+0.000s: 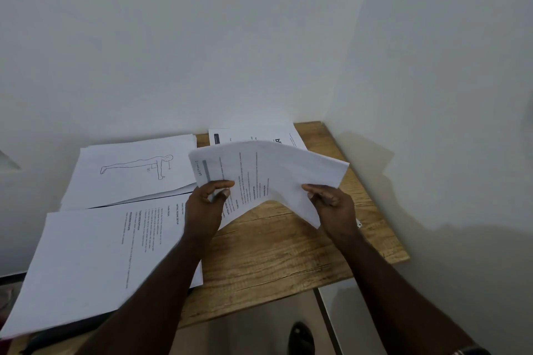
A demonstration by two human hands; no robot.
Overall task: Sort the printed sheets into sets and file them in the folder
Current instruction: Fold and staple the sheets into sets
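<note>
Both hands hold a bundle of printed sheets (pixel 277 176) in the air above the wooden table (pixel 282 253), over its far right part. The left hand (pixel 207 204) pinches the bundle's left near corner, thumb on top and fingers curled beneath. The right hand (pixel 331 204) grips the right near edge, fingers curled round the paper. The bundle arches upward in the middle between the two hands, and its printed lines run sideways to the viewer.

Three other lots of paper lie on the table. A stack with a line drawing of a figure doing a push-up (pixel 129 173) lies on the far left part of the table, against the wall (pixel 202 52). A stack of text pages (pixel 95 262) lies on the near left part, its near corner hanging over the table's front edge; the left forearm crosses its right side. A third sheet with a dark bar (pixel 248 134) lies at the far edge of the table, partly hidden behind the raised bundle.

A dark flat thing (pixel 72 328) shows under the near stack at the table's front edge; whether it is the folder cannot be told. A dark shoe (pixel 301 337) stands on the floor below the table's front edge.
</note>
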